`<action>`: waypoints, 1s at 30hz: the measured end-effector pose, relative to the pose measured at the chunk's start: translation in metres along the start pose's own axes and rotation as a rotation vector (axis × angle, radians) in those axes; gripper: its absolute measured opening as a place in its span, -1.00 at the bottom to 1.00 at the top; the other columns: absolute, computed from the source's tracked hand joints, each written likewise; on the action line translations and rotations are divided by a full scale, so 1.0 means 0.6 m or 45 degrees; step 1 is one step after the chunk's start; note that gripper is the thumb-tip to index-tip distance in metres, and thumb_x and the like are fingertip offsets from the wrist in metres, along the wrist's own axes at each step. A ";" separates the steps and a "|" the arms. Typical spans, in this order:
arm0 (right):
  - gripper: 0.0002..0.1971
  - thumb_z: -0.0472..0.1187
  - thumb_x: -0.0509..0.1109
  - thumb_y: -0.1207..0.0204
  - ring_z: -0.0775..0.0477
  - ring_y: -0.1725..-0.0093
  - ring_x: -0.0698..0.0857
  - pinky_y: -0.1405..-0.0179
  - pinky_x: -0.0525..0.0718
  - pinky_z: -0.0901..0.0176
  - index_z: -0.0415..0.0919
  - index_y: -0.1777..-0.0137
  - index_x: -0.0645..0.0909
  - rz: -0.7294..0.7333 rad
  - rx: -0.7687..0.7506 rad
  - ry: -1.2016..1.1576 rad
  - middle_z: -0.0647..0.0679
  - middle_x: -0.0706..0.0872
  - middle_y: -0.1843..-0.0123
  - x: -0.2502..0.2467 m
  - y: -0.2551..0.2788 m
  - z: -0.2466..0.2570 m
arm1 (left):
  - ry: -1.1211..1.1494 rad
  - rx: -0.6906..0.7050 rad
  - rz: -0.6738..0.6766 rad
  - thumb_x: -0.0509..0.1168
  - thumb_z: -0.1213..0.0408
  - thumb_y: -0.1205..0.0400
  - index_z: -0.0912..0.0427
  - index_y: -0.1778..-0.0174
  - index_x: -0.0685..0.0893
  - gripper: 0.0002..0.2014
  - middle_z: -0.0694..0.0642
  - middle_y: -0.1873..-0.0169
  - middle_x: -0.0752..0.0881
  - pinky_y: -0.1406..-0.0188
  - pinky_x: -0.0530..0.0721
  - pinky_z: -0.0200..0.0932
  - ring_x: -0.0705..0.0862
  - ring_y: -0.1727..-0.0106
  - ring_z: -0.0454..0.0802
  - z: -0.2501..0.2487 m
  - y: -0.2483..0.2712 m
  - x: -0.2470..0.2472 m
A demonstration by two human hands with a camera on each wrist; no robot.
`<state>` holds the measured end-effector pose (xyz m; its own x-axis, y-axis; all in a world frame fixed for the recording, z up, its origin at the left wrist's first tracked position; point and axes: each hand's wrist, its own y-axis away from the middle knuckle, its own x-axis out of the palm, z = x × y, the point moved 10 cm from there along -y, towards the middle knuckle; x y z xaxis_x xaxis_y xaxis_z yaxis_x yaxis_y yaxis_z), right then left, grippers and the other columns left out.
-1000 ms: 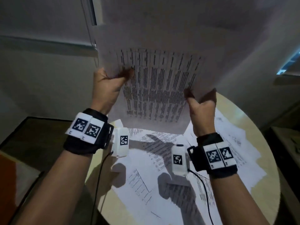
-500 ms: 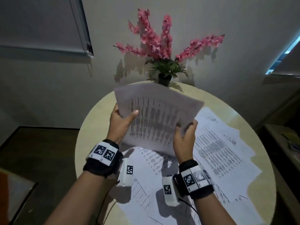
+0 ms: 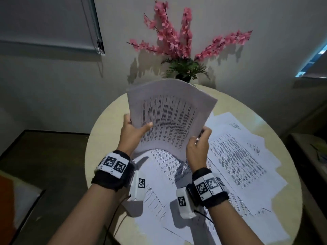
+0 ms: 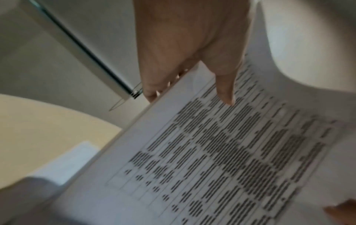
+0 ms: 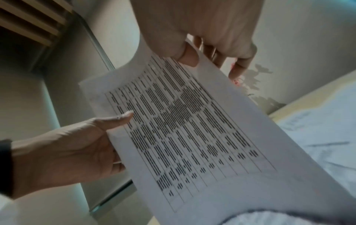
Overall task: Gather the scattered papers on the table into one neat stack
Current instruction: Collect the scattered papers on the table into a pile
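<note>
A bundle of printed sheets (image 3: 169, 115) is held upright above the round table (image 3: 106, 121), its top edge curling back. My left hand (image 3: 134, 131) grips its left edge, thumb on the printed face (image 4: 225, 91) and fingers behind. My right hand (image 3: 198, 147) pinches the lower right edge between thumb (image 5: 188, 56) and fingers. Several loose printed papers (image 3: 235, 156) lie overlapping on the table under and to the right of the bundle. In the right wrist view the bundle (image 5: 192, 129) shows with the left hand (image 5: 77, 146) on its far edge.
A potted pink flower arrangement (image 3: 184, 50) stands at the table's far edge, right behind the bundle. The beige table top is bare on its left side (image 3: 100, 138). A dark floor (image 3: 44, 165) lies to the left, and a shelf (image 3: 315, 156) at the right.
Both hands have brought the bundle down from in front of the camera to just above the table. The flowers, hidden a second ago, are in sight.
</note>
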<state>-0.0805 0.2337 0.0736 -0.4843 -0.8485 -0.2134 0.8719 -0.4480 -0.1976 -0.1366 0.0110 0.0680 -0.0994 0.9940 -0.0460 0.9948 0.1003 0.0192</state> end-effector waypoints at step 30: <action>-0.60 -0.39 0.27 -0.51 -0.14 -0.11 0.63 0.00 0.65 0.09 -0.32 -0.35 0.38 0.542 0.385 0.820 -0.23 0.56 -0.26 0.031 0.006 -0.223 | -0.980 -0.692 -0.381 0.28 0.44 -0.52 0.38 -0.44 0.30 -0.44 0.38 -0.48 0.21 -0.48 0.34 0.23 0.21 -0.52 0.32 0.224 -0.019 -0.193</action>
<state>-0.0963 0.2539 -0.0590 0.0251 -0.6764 -0.7361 0.9274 -0.2592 0.2698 -0.1329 -0.1114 -0.0609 -0.1112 0.6440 -0.7569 0.7657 0.5410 0.3478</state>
